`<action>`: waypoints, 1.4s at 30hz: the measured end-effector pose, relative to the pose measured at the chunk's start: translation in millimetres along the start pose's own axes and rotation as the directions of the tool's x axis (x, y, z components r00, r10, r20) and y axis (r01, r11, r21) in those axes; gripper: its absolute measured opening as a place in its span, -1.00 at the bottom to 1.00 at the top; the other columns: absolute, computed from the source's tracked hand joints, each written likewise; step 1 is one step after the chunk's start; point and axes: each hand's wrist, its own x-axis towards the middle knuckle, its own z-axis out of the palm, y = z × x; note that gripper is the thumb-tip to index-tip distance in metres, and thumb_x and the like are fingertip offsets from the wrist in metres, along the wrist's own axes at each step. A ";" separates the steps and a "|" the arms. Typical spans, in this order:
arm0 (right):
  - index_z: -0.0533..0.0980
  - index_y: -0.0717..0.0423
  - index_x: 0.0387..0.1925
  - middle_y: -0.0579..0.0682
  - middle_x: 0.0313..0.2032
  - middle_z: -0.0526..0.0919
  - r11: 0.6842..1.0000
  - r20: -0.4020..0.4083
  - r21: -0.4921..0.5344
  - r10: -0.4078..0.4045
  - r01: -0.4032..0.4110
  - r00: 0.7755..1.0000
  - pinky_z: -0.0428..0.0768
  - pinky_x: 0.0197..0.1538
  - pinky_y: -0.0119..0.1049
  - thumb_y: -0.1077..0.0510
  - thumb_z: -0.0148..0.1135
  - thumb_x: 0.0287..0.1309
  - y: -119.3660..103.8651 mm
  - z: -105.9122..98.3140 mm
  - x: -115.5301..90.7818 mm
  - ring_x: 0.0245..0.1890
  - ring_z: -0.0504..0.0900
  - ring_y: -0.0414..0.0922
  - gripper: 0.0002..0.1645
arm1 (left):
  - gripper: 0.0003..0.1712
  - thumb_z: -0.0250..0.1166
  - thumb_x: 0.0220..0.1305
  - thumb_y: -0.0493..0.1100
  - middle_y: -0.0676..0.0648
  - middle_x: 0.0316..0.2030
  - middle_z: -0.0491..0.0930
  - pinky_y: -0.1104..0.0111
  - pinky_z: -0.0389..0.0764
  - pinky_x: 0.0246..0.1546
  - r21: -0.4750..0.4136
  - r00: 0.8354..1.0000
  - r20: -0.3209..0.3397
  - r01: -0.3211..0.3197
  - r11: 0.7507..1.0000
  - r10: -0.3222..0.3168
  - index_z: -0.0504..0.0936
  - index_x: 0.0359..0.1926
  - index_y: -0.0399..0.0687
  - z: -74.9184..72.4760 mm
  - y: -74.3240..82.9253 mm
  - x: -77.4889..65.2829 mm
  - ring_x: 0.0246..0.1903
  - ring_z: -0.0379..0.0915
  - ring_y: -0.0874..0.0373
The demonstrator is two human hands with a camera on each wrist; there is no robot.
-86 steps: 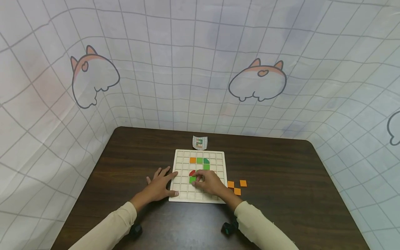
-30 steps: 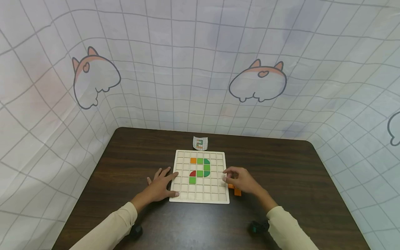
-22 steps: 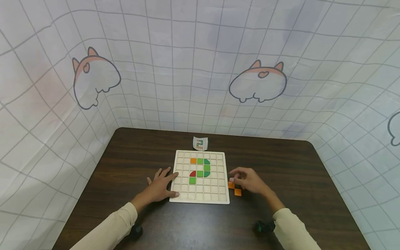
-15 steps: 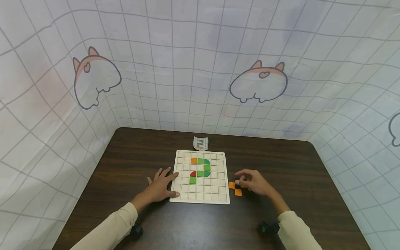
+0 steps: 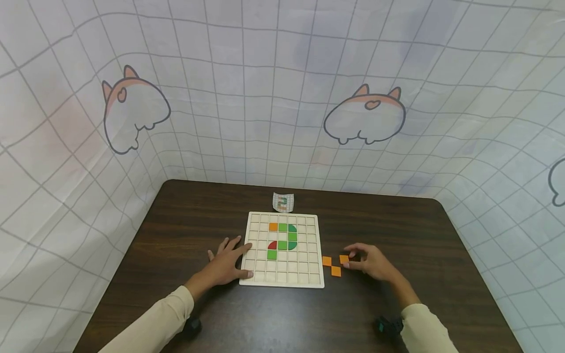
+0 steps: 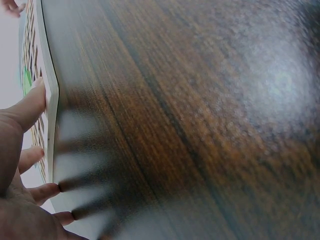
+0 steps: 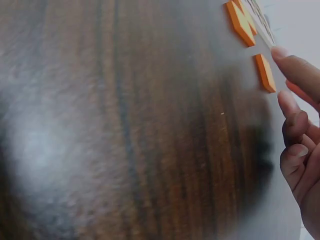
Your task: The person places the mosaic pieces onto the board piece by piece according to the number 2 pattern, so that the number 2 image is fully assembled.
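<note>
A pale square grid board (image 5: 304, 264) lies on the dark table, with colored tiles set in its cells. Among these are an orange square (image 5: 273, 227), green squares (image 5: 271, 254), dark green rounded pieces and a red rounded piece (image 5: 272, 244). My left hand (image 5: 224, 262) rests spread at the board's left edge, thumb and index finger on its rim. Right of the board, my right hand (image 5: 372, 262) hovers with bent fingers and thumb at a loose orange square tile (image 5: 344, 259); the right wrist view shows this tile (image 7: 266, 73) just beyond the fingertips, ungripped.
Two more orange square tiles (image 5: 336, 271) lie between the board and my right hand. A small curled paper card (image 5: 283, 202) with a colored grid pattern lies behind the board. White gridded curtain (image 5: 282, 122) surrounds the table's back and sides.
Over the board earlier, my right hand has moved right to the loose orange tiles, leaving green pieces visible in the middle row. My left hand stays put.
</note>
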 end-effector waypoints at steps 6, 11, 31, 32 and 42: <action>0.63 0.09 0.07 0.07 -0.12 0.62 0.997 -0.037 -0.077 -0.028 0.025 0.999 0.46 -0.52 -0.39 0.01 0.53 0.08 5.3 4.4 -1.1 -0.60 0.39 -0.30 -0.48 | -0.05 0.51 0.10 0.17 -0.26 0.54 0.06 -0.64 -0.20 0.16 -0.005 1.000 0.003 0.002 1.000 -0.002 0.35 0.48 0.09 -0.8 0.4 -1.1 0.51 -0.20 -0.46; 0.66 0.10 0.05 0.04 -0.14 0.64 0.986 -0.066 -0.151 -0.076 0.065 0.995 0.43 -0.44 -0.40 0.04 0.54 0.06 6.5 7.0 -0.6 -0.50 0.38 -0.29 -0.50 | -0.04 0.51 0.11 0.17 -0.26 0.54 0.05 -0.64 -0.20 0.16 -0.005 1.000 0.008 0.007 1.000 -0.007 0.35 0.48 0.09 -1.0 1.2 -1.8 0.51 -0.20 -0.45; 0.73 0.07 -0.04 -0.03 -0.19 0.59 0.982 -0.101 -0.186 -0.038 0.019 0.994 0.44 -0.44 -0.42 0.06 0.51 0.10 5.5 12.8 1.2 -0.52 0.38 -0.31 -0.62 | -0.04 0.51 0.10 0.19 -0.25 0.54 0.08 -0.64 -0.19 0.16 0.004 1.000 -0.003 0.009 1.000 -0.009 0.36 0.48 0.10 -1.0 1.4 1.4 0.51 -0.19 -0.44; 0.73 0.07 -0.04 -0.03 -0.19 0.59 0.982 -0.104 -0.189 -0.035 0.015 0.994 0.44 -0.43 -0.42 0.06 0.50 0.10 5.1 13.0 1.1 -0.52 0.38 -0.30 -0.63 | -0.04 0.51 0.10 0.19 -0.24 0.54 0.08 -0.63 -0.19 0.16 0.006 1.000 -0.002 0.010 1.000 -0.010 0.35 0.48 0.10 -0.9 1.4 1.5 0.52 -0.19 -0.44; 0.69 0.04 -0.03 -0.01 -0.11 0.58 0.975 -0.112 -0.224 -0.025 0.000 0.993 0.45 -0.38 -0.41 0.09 0.44 0.19 0.4 17.2 1.3 -0.47 0.39 -0.26 -0.69 | -0.05 0.50 0.11 0.18 -0.23 0.55 0.06 -0.63 -0.19 0.17 0.011 1.000 0.006 0.014 1.000 -0.014 0.34 0.48 0.12 -1.6 2.5 0.6 0.53 -0.21 -0.41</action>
